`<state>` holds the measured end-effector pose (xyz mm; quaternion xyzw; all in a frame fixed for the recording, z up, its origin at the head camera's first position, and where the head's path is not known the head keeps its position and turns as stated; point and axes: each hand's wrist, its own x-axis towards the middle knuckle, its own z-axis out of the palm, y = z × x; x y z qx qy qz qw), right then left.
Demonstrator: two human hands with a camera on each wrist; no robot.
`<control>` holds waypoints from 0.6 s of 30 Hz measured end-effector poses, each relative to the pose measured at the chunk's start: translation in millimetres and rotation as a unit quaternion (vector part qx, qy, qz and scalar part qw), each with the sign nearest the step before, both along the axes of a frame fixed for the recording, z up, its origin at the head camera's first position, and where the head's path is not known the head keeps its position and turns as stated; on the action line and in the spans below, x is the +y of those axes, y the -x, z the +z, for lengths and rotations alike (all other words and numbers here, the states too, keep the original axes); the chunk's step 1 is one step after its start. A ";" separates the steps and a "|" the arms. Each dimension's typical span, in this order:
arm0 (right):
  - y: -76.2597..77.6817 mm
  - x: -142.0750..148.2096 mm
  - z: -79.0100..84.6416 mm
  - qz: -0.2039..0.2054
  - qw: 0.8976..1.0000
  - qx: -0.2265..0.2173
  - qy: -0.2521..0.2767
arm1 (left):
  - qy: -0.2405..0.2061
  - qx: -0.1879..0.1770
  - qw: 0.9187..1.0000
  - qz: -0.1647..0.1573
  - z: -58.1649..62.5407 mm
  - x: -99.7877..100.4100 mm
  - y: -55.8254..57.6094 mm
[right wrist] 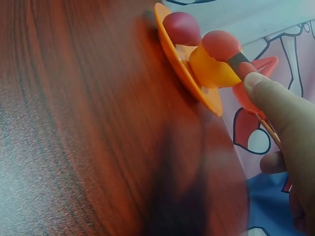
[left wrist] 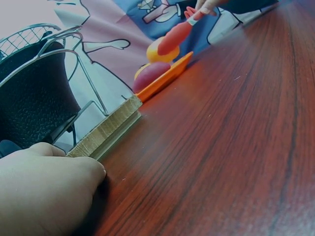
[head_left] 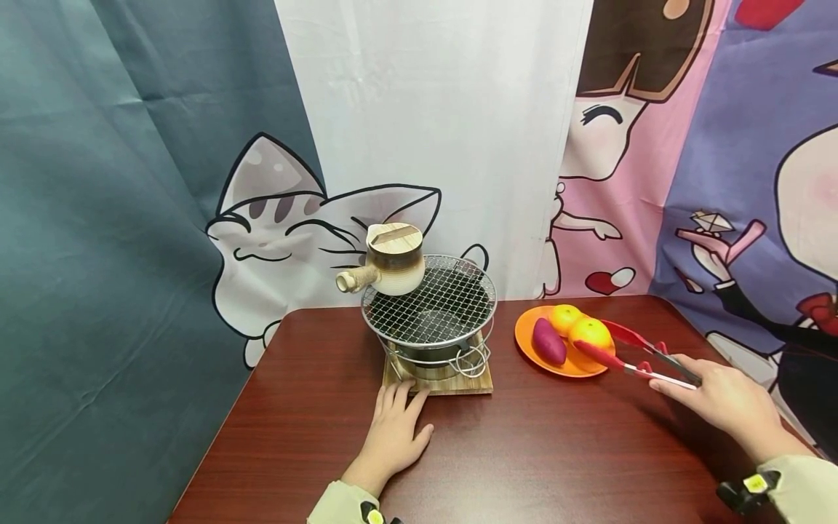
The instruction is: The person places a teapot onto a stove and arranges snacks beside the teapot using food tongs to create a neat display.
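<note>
My right hand (head_left: 727, 399) holds red-tipped tongs (head_left: 644, 356), their arms spread around the nearer orange (head_left: 591, 333). That orange lies on an orange plate (head_left: 576, 366) beside a second orange (head_left: 564, 318) and a purple sweet potato (head_left: 548, 342). In the right wrist view, the thumb lies along one arm of the tongs (right wrist: 241, 64). My left hand (head_left: 393, 437) has its fingers spread, the fingertips touching the front left of the wooden base (head_left: 452, 386) under a small grill stove. In the left wrist view, the left hand (left wrist: 49, 189) is beside the base's edge.
On the stove's round wire grate (head_left: 452, 306) stands a lidded clay teapot (head_left: 396, 266) with a side handle pointing left. The stove is left of the plate on the brown table (head_left: 524, 451). A printed cartoon curtain (head_left: 445, 109) hangs behind the table.
</note>
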<state>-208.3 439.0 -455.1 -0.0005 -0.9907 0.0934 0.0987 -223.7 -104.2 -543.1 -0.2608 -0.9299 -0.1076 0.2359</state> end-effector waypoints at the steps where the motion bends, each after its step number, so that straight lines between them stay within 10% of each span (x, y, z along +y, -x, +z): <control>1: 0.6 -0.3 1.3 0.000 1.000 -0.001 0.000 | 0.000 0.000 1.000 0.000 0.0 0.0 0.0; 18: 5.8 -5.0 15.9 -0.001 1.000 0.004 -0.010 | 0.002 -0.009 1.000 0.005 0.8 0.4 -1.8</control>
